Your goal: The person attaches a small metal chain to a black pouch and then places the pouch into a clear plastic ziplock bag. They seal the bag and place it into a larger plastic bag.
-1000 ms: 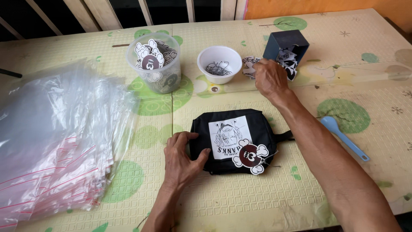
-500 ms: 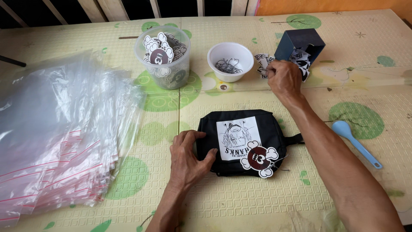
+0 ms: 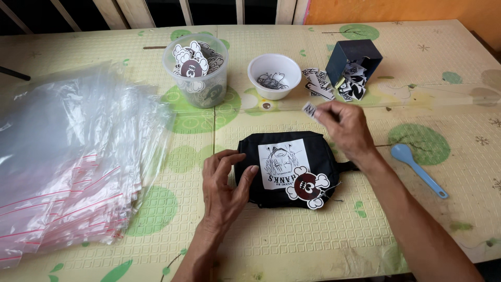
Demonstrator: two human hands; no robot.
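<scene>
I am drawing my right hand (image 3: 347, 125) back from the blue box (image 3: 354, 60), now pinching a small sticker (image 3: 309, 109) between fingertips. My left hand (image 3: 225, 180) is still lying open, flat against the black pouch (image 3: 292, 167), grasping nothing.

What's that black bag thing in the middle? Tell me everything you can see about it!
The black pouch looks like soft fabric and lies flat on the table. A white square card with a line drawing rests on top, with a skull-and-crossbones sticker, dark red in the middle, overlapping the card's lower right corner. A short black strap sticks out on its right side. The left hand presses its left edge; the right hand hovers above its upper right corner.
</scene>
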